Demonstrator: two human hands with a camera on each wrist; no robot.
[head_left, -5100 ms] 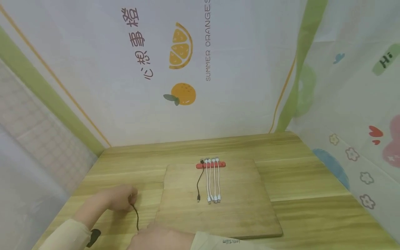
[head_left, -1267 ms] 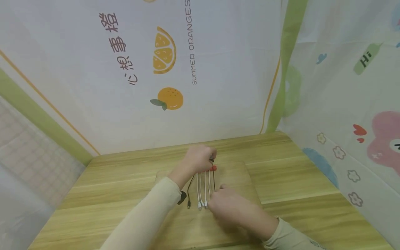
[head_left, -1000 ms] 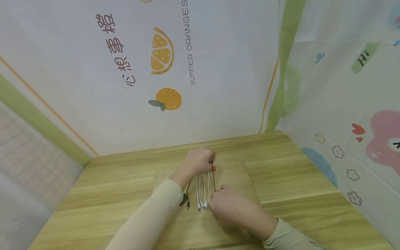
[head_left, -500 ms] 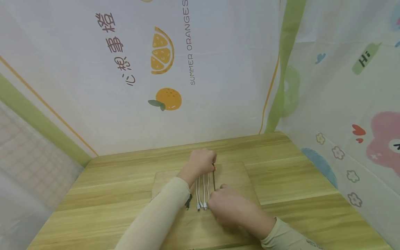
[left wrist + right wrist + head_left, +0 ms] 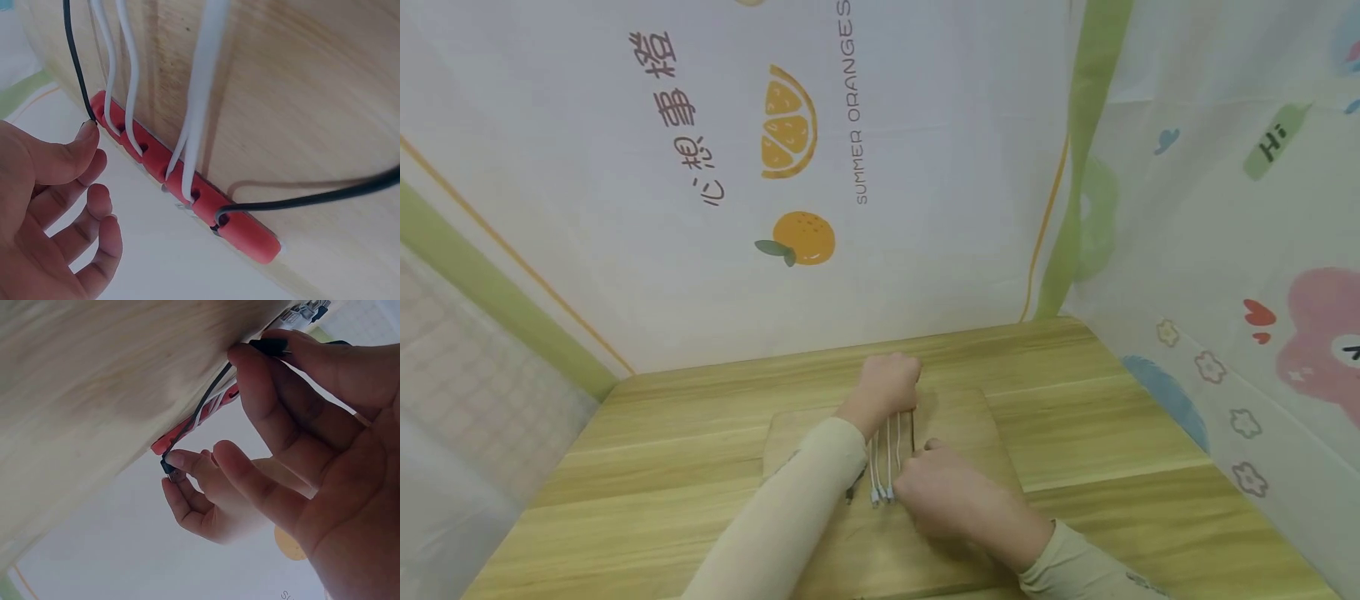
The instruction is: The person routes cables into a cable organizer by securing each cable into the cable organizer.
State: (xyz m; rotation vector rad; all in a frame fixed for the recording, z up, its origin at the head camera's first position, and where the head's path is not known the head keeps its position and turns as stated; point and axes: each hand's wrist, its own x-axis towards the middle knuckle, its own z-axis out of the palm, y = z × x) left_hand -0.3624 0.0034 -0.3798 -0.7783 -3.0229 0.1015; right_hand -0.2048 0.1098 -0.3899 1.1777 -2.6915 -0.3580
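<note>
In the head view, my left hand is over the far part of a wooden board, covering most of a red cable holder. Its thumb and finger pinch a black USB cable at the holder's end slot; the cable's plug shows there in the right wrist view. Nearer the front, my right hand pinches the connector at the cable's other end. Between the hands the cable runs fairly straight. Several white cables sit in the holder's slots, and a second black cable occupies the opposite end slot.
The board lies on a wood-grain table. Behind stands a white printed cloth, with another cloth along the right side. My left sleeve hides part of the board and of the second black cable.
Five seconds ago both hands held the black cable left of and in front of the board; now it lies along the holder's right end. Lately the left hand shifted slightly right, hiding the holder's red tip.
</note>
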